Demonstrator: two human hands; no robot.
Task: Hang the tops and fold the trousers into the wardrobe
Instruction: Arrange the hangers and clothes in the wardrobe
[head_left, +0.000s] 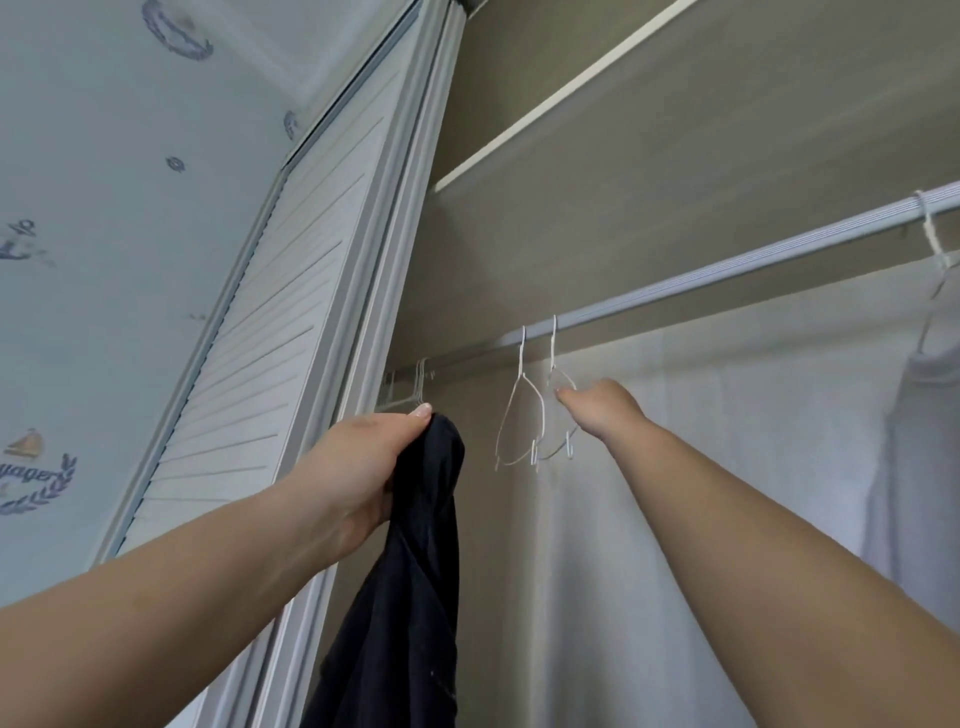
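The view looks up into the open wardrobe. The left hand (363, 457) is raised in front of the wardrobe's left edge and grips a black garment (410, 587) at its top; the fingers are curled round the bunched cloth, with the thumb on top, and the rest of the garment hangs straight down below the hand.

The right hand (597, 410) reaches up and further in, to a white wire hanger (561, 410) that hangs on the rail (727, 270). The fingertips are at the hanger's wire (whether they pinch it or only touch it, I cannot tell, because the back of the hand hides them). A second empty wire hanger (519, 410) hangs just beside it on the left, and a few more hangers (415, 389) are bunched at the far left end of the rail.

At the right edge a pale garment (914, 441) hangs from its own hanger. A shelf (545, 104) runs above the rail, and the louvred door (291, 322) stands on the left.
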